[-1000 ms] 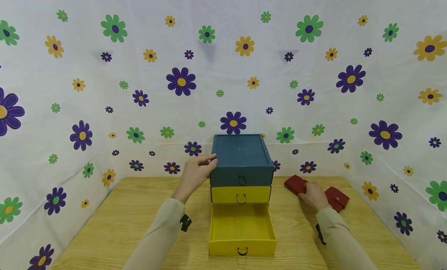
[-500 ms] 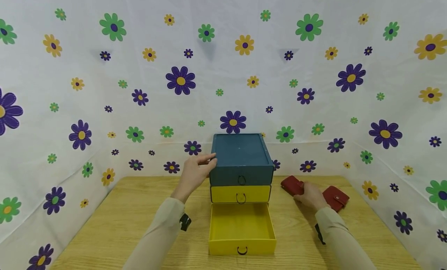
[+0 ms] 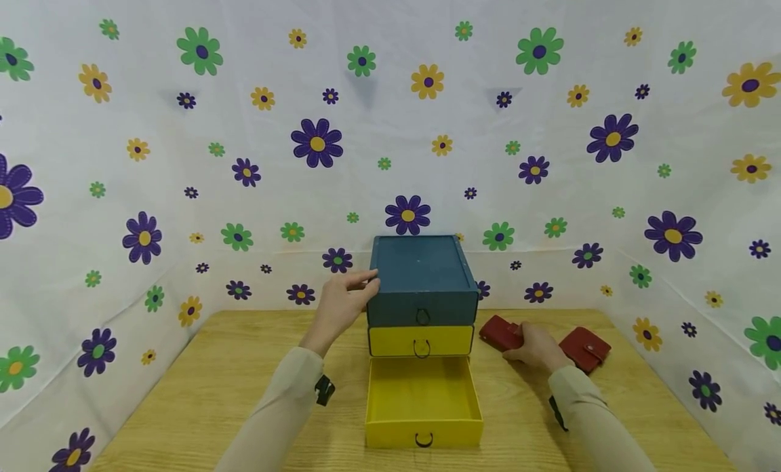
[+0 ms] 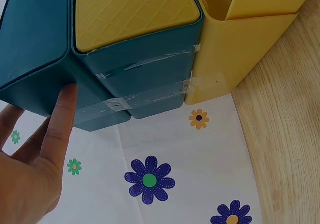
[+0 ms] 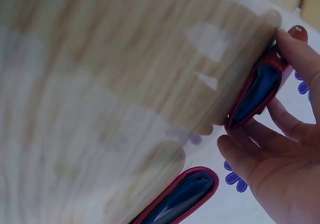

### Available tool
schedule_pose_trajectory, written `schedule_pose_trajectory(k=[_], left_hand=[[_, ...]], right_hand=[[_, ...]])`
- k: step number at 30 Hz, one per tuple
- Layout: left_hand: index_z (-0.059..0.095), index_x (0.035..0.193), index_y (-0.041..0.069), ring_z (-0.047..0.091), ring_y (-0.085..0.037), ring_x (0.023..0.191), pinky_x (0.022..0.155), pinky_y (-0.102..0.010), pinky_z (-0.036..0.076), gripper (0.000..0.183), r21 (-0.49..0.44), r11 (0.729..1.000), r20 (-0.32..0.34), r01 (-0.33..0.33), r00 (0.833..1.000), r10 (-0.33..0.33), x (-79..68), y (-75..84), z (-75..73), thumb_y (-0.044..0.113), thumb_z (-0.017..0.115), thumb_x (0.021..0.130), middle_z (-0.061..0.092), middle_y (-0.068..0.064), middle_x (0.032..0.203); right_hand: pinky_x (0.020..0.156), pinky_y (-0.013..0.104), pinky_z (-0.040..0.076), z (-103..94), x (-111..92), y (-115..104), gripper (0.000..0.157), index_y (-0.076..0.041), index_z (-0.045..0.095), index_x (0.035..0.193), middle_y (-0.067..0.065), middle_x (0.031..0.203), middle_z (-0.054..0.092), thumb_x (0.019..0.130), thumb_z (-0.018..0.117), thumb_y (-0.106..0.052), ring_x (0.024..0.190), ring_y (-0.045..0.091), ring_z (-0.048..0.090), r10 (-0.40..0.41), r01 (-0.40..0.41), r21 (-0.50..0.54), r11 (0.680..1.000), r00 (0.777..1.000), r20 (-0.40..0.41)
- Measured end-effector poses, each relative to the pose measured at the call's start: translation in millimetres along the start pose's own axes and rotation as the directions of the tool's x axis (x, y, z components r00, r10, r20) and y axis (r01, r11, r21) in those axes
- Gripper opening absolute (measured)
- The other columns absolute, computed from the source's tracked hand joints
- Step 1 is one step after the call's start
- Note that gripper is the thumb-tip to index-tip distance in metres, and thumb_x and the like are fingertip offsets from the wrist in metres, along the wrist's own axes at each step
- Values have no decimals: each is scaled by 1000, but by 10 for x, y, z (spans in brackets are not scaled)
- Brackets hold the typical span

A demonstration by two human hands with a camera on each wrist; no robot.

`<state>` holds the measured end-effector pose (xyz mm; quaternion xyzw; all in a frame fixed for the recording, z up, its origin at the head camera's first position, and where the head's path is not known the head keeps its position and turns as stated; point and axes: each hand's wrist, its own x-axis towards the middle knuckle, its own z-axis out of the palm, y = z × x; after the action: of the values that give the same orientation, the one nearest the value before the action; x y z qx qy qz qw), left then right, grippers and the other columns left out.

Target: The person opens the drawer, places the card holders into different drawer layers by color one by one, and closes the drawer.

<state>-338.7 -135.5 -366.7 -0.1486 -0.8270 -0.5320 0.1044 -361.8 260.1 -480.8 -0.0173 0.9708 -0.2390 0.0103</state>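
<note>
At the right, my right hand (image 3: 539,348) pinches a small red snap wallet (image 3: 499,332) between thumb and fingers. In the right wrist view, the blue inside of that wallet (image 5: 257,93) shows through its open end. My left hand (image 3: 340,309) rests its fingertips on the left side of a blue and yellow drawer box (image 3: 421,265). The left wrist view shows a nearly straight finger (image 4: 62,114) against the blue side wall. The bottom yellow drawer (image 3: 424,433) is pulled out, with its bare floor showing.
A second red wallet (image 3: 587,350) with a snap strap lies on the wooden table (image 3: 244,384), close to my right wrist. The middle yellow drawer (image 3: 396,341) and the top blue drawer (image 3: 393,310) are closed. A flower-printed cloth (image 3: 366,167) stands behind and on both sides.
My right hand has moved left with the wallet, bringing it nearer the drawer box. The left hand stays on the box, and the second wallet shows more fully.
</note>
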Motion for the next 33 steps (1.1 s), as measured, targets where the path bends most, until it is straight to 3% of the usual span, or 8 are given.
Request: schedule_pose_trajectory(k=[12,21,33], left_hand=[[64,132,23,63,-24,110,76,-31,59,39,1,1000,-11,-13,1000,13,11,-15,1,35,63,95,63,-5,130],[64,131,24,64,-24,110,77,-32,59,39,-3,1000,-8,3,1000,-3,-1,-13,14,35,64,95,64,-5,128],[64,131,25,64,-23,109,76,-32,60,39,2,1000,-11,4,1000,-4,13,-32,12,36,64,94,63,-5,130]], right_hand=[[83,43,53,-3,-47,-74,56,1,57,114,14,104,65,80,80,-37,86,24,56,-13,13,20,1000,1000,8],[77,37,53,-12,-106,12,51,1,62,110,15,102,67,80,80,-35,83,22,57,-25,27,98,995,1000,-13],[74,33,49,-77,-198,92,46,-3,64,107,10,100,68,80,79,-37,82,20,56,-82,89,128,988,995,-55]])
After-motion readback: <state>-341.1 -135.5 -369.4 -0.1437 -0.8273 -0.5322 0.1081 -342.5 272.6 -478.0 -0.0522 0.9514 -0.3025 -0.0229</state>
